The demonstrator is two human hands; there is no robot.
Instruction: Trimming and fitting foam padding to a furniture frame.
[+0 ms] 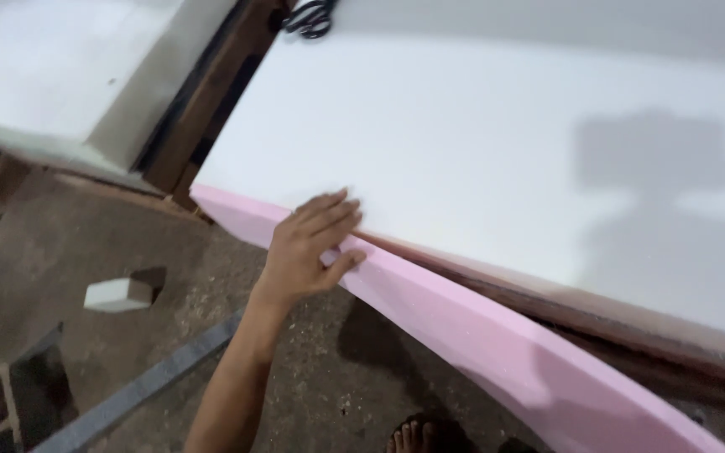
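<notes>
Left hand point(316, 247) is the only one showing in the head view: fingers spread flat on the edge of the white foam sheet point(480, 151), thumb hooked under against the pink foam slab point(463, 323). Looks like a loose pinch or press on the edge where the two layers meet, not a full closed grip. Right hand is out of frame, so no call on it.

Pink foam slab runs diagonally along the near edge of the tabletop, below the white foam sheet, sticking out past it toward the floor point(86, 243).

Progress, my read: the white layer already lies flat over most of the tabletop; edges look roughly lined up at the hand. Lower right, a dark gap shows between the layers, so seating or aligning there looks unfinished.

Also in frame: black scissors point(310, 17) at the far edge, untouched; small white foam offcut point(115, 294) on the floor; second white foam block point(69, 67) upper left; bare toes point(413, 436) at the bottom.
</notes>
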